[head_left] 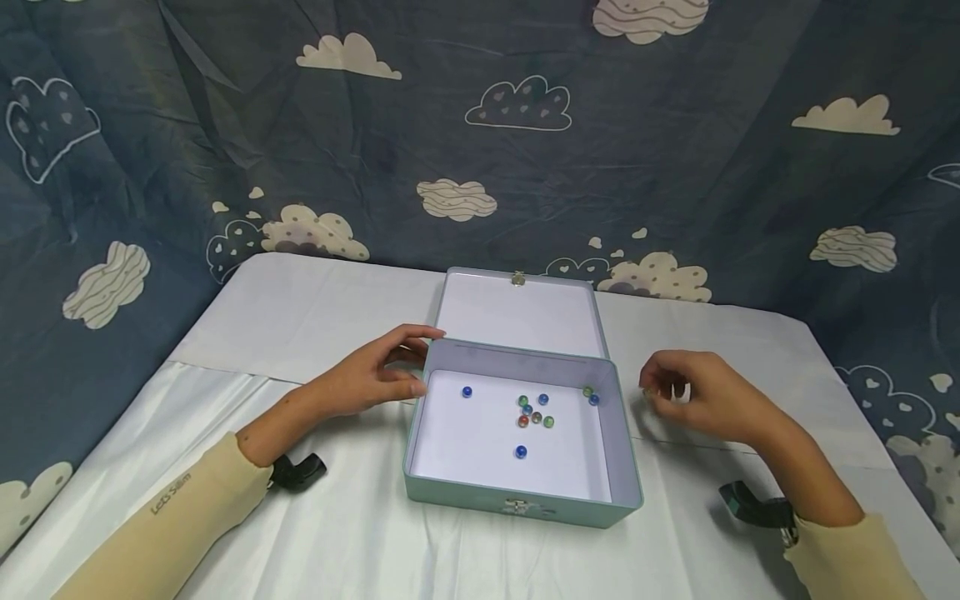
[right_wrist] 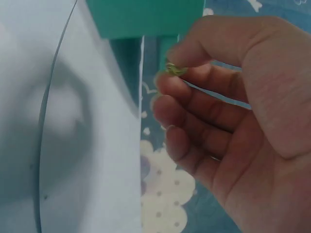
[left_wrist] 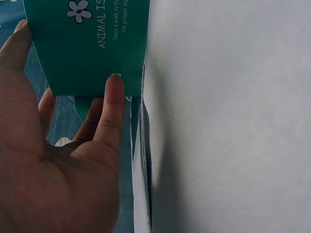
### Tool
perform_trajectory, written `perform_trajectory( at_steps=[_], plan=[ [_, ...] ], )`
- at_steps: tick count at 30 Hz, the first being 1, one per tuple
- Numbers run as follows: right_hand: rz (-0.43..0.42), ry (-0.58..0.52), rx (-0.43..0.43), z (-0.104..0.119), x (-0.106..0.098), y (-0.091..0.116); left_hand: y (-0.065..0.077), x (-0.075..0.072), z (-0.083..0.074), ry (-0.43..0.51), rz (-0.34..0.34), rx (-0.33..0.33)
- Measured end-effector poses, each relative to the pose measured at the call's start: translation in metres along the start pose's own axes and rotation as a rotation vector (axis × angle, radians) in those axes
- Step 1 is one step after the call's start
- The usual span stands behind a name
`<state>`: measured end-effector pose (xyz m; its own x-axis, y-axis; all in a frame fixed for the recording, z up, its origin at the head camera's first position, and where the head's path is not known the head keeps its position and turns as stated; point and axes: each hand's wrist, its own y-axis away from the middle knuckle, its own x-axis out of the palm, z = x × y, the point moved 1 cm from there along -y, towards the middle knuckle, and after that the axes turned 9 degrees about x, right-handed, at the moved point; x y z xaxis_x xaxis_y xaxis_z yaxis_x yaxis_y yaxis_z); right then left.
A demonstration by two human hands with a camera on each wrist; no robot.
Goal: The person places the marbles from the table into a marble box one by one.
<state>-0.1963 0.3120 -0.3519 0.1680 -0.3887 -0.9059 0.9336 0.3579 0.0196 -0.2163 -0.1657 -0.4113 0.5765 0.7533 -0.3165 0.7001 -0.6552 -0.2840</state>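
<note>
A green tin box [head_left: 517, 496] sits with its lid [head_left: 517, 312] laid back behind it. Several marbles lie on its pale floor, among them a blue marble [head_left: 521, 452], a red marble [head_left: 522, 422] and a green marble [head_left: 588, 391]. My left hand [head_left: 367, 375] rests on the box's left side, fingers spread; in the left wrist view the fingertips [left_wrist: 115, 85] lie against the printed green wall [left_wrist: 87, 53]. To the right of the box my right hand [head_left: 701, 392] is raised, pinching a yellow-green marble [right_wrist: 175, 69] between thumb and forefinger.
A white cloth [head_left: 300, 517] covers the table under the box. Behind and beside it hangs a dark blue curtain [head_left: 420, 108] with cloud prints. The lid's metal clasp [head_left: 517, 279] stands at its far edge.
</note>
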Motion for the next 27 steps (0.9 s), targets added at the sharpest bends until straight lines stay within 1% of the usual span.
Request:
perform_trajectory(
  at_steps=[5, 13, 16, 21, 27],
  plan=[
    [-0.063, -0.003, -0.021, 0.013, -0.001, 0.003, 0.0, 0.0, 0.0, 0.005, 0.004, 0.004],
    [-0.228, -0.015, -0.121, 0.036, -0.002, 0.009, 0.0, 0.0, -0.001, 0.013, 0.005, 0.008],
    [-0.268, -0.028, -0.162, 0.045, -0.001, 0.011, 0.0, 0.0, -0.001, 0.014, 0.005, 0.011],
    [-0.268, -0.055, -0.208, 0.057, 0.004, 0.011, 0.0, 0.0, -0.001, 0.01, 0.002, 0.01],
    [-0.249, -0.072, -0.221, 0.067, 0.014, 0.01, 0.0, 0.0, -0.001, 0.007, 0.0, 0.006]
  ],
)
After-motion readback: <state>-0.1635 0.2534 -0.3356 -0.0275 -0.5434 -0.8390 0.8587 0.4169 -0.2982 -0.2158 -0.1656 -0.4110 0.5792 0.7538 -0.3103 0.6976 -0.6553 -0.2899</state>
